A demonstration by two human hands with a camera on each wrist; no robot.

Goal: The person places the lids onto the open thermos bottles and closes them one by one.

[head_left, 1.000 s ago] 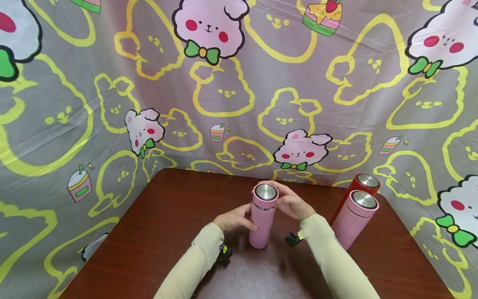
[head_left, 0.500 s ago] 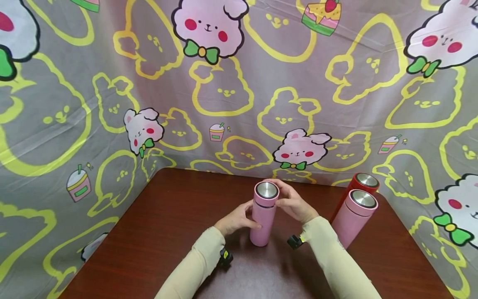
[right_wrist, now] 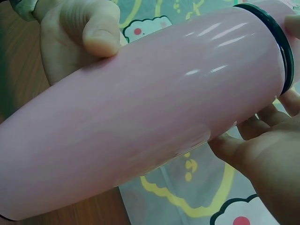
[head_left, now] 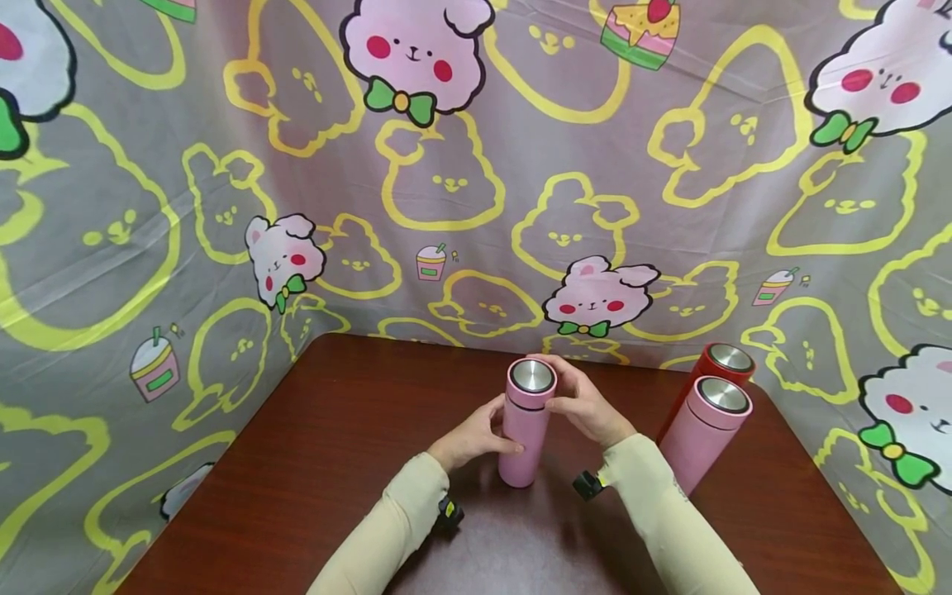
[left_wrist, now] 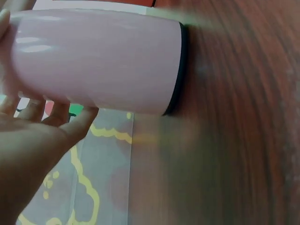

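Observation:
A pink thermos (head_left: 524, 438) with a silver-topped lid (head_left: 531, 380) stands nearly upright in the middle of the head view, its base right at the table top. My left hand (head_left: 472, 438) grips its body from the left, the thumb across the front. In the left wrist view, fingers of the left hand (left_wrist: 42, 145) go behind the body, near the dark base ring. My right hand (head_left: 583, 405) holds the lid from the right, thumb in front at its lower edge. The right wrist view shows the right hand (right_wrist: 272, 145) by the dark ring where lid meets body.
Another pink thermos (head_left: 699, 446) stands on the right of the brown table (head_left: 357, 413), by the right forearm. Behind it is a red thermos (head_left: 702, 372), partly hidden. A grey curtain (head_left: 461, 240) printed with cartoon rabbits hangs round the table's back and sides.
The silver band below the lid has narrowed to a thin dark line. The held thermos has shifted slightly away and right, both hands moving along with it.

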